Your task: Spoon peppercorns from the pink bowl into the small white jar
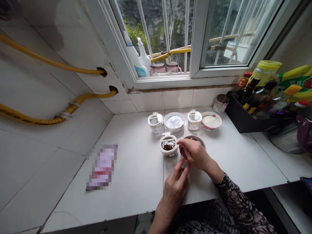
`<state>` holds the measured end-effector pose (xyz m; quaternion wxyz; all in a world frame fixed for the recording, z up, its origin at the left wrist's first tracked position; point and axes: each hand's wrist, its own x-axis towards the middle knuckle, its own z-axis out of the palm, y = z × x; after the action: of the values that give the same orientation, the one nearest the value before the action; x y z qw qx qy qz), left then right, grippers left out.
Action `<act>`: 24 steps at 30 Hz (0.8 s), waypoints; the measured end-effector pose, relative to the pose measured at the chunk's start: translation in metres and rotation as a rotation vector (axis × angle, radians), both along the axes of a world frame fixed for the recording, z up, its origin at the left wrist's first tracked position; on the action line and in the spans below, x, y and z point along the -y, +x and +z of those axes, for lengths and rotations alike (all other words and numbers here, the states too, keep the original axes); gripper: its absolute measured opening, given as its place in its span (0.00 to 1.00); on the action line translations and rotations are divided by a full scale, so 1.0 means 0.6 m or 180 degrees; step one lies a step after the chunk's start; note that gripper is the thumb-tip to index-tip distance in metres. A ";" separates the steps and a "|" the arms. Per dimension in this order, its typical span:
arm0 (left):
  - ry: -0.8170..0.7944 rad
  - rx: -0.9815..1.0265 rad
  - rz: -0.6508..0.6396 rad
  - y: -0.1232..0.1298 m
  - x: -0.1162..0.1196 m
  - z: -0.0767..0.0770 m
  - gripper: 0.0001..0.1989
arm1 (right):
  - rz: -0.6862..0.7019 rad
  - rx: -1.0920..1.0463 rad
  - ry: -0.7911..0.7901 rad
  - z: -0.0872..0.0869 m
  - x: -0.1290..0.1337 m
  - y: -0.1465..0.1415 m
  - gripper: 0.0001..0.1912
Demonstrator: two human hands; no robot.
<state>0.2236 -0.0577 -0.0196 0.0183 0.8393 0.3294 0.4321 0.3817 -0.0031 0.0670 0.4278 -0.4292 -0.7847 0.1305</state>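
My right hand pinches the handle of a small white spoon. The spoon's end is inside the mouth of a clear seasoning jar, whose hinged lid stands up. Dark reddish dried grains, like peppercorns, lie in the jar. Just right of it sits a bowl with the same reddish grains, partly hidden under my right hand. With its fingertips at the bowl's near rim, my left hand holds the bowl.
Behind stand two lidded jars, a bowl of white grains and a bowl of cream-coloured powder. At right are a dark-lidded jar and a black box of bottles. A blurred purple packet lies left.
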 end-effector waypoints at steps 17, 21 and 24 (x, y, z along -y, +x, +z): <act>-0.0141 -0.0080 -0.0022 -0.001 0.002 0.004 0.33 | -0.1324 0.1624 -0.0351 0.022 0.010 0.087 0.11; -0.0108 -0.0093 -0.0021 -0.001 0.000 0.001 0.33 | -0.0856 0.1518 -0.0505 0.012 0.007 0.058 0.11; -0.0055 -0.0085 -0.0008 -0.001 -0.001 0.000 0.34 | -0.0586 0.1428 -0.0373 0.020 0.008 0.053 0.10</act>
<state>0.2230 -0.0571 -0.0195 0.0217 0.8452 0.3323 0.4180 0.4137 -0.0077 0.0788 0.2274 -0.5411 -0.8088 0.0377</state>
